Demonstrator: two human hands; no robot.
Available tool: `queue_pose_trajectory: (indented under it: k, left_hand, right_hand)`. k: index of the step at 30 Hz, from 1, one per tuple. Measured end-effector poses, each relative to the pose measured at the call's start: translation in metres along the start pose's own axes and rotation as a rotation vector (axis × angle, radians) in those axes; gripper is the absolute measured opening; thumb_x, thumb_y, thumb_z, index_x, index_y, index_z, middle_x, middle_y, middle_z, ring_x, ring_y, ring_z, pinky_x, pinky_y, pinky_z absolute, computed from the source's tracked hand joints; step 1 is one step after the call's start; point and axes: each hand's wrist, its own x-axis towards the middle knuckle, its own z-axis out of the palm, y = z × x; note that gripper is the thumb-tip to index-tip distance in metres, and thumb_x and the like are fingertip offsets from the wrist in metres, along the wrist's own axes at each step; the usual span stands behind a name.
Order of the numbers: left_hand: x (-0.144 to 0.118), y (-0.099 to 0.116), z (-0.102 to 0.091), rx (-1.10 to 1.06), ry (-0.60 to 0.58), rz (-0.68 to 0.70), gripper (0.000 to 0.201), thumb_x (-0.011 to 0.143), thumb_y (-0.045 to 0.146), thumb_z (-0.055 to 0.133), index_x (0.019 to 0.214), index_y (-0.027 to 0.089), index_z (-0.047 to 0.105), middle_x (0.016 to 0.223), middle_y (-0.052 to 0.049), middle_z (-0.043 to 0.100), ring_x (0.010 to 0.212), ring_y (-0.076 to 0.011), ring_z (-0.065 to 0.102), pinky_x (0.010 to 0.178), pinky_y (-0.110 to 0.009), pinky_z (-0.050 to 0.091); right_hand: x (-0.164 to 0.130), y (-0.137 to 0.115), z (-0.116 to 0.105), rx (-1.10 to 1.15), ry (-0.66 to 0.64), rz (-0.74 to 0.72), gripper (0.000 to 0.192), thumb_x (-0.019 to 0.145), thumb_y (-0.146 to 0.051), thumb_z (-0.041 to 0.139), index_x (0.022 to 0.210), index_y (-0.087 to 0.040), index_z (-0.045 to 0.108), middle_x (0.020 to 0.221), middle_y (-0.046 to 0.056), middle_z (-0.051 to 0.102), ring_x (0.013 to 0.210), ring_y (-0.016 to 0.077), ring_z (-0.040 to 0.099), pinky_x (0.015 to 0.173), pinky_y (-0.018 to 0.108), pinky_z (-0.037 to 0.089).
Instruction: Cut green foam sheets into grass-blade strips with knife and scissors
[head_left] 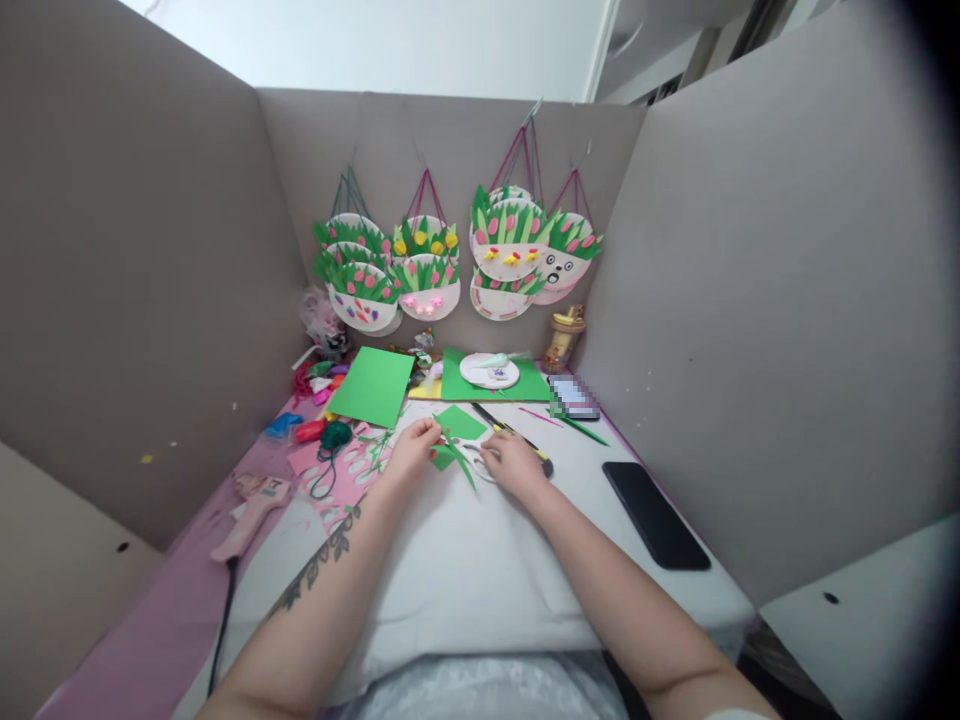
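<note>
My left hand (411,452) pinches a piece of green paper (457,426) by its left edge, just above the white table (465,570). My right hand (512,463) is closed on white-handled scissors (475,455) whose blades sit against the green paper. Thin green strips (466,472) hang from the cut edge between both hands. A black and yellow pen-like tool (517,438) lies on the table just behind my right hand.
A black phone (655,514) lies at the right. A green sheet (373,385), a paper plate (489,371) on green paper, a jar (562,340), a pink glue gun (251,510) and pink paper scraps (337,475) surround the hands. Finished plate crafts (457,262) hang on the cardboard back wall.
</note>
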Motion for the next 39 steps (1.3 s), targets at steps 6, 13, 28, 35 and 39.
queue_pose_trajectory:
  k: [6, 13, 28, 35, 39]
  left_hand:
    - [-0.009, -0.003, 0.014, -0.195, -0.185, -0.010, 0.034, 0.063, 0.039, 0.073, 0.066, 0.017, 0.048, 0.059, 0.005, 0.046, 0.050, -0.0056, 0.039, 0.045, -0.018, 0.028]
    - [-0.016, 0.002, 0.019, -0.124, -0.216, -0.006, 0.039, 0.065, 0.047, 0.073, 0.083, 0.016, 0.057, 0.081, -0.001, 0.059, 0.061, -0.0080, 0.049, 0.052, -0.019, 0.034]
    - [-0.008, -0.010, 0.013, 0.172, -0.167, 0.084, 0.035, 0.064, 0.048, 0.070, 0.060, 0.015, 0.059, 0.051, 0.004, 0.049, 0.049, -0.0081, 0.039, 0.049, -0.022, 0.027]
    - [0.003, -0.009, 0.002, 0.088, -0.043, 0.070, 0.029, 0.068, 0.043, 0.062, 0.066, 0.015, 0.065, 0.052, 0.003, 0.048, 0.050, -0.0098, 0.040, 0.047, -0.023, 0.025]
    - [0.001, -0.004, 0.001, 0.007, 0.001, 0.057, 0.026, 0.065, 0.041, 0.062, 0.061, 0.015, 0.061, 0.050, 0.004, 0.044, 0.048, -0.0088, 0.037, 0.046, -0.023, 0.023]
  right_hand:
    - [-0.005, -0.017, 0.003, 0.747, -0.279, 0.091, 0.039, 0.079, -0.051, 0.057, 0.072, -0.014, 0.069, 0.054, -0.001, 0.050, 0.053, 0.0113, 0.043, 0.052, 0.024, 0.034]
    - [-0.005, -0.021, 0.003, 0.928, -0.255, 0.220, 0.036, 0.066, -0.049, 0.070, 0.068, -0.013, 0.067, 0.051, -0.003, 0.044, 0.049, 0.0076, 0.033, 0.048, 0.023, 0.024]
    - [-0.006, -0.020, 0.003, 0.851, -0.230, 0.175, 0.034, 0.073, -0.047, 0.061, 0.065, -0.014, 0.062, 0.051, -0.005, 0.041, 0.049, 0.0078, 0.032, 0.048, 0.022, 0.024]
    - [-0.006, -0.020, 0.002, 0.843, -0.260, 0.131, 0.024, 0.070, -0.038, 0.064, 0.062, -0.016, 0.062, 0.053, -0.004, 0.043, 0.050, 0.0081, 0.034, 0.047, 0.022, 0.025]
    - [-0.005, -0.019, 0.001, 0.853, -0.272, 0.113, 0.024, 0.069, -0.038, 0.065, 0.062, -0.016, 0.061, 0.055, -0.004, 0.044, 0.051, 0.0080, 0.035, 0.048, 0.022, 0.026]
